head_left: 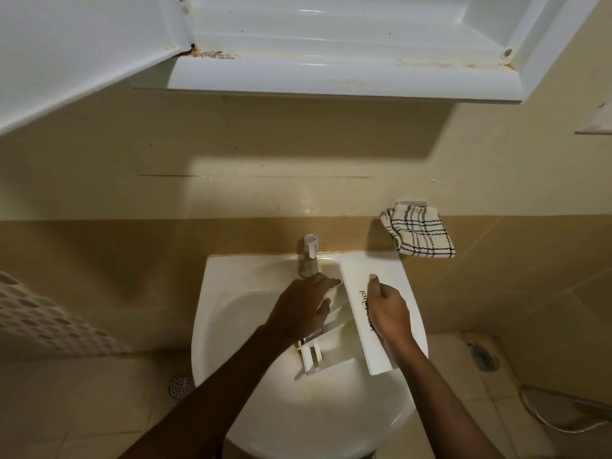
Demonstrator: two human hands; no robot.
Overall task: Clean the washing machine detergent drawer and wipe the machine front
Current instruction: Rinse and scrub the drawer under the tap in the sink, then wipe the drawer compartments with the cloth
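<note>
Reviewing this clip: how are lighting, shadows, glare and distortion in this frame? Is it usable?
Head view: dim, warm light. The cabinet throws a broad shadow on the wall. Head view: mild glare in the sink and wide-angle bending towards the edges. Head view: slightly soft, but the left hand, right hand and detergent drawer are legible. Probably usable.

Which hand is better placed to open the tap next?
Probably left: the left hand lies beside the tap, while the right hand grips the drawer front, steadying it over the sink.
</note>
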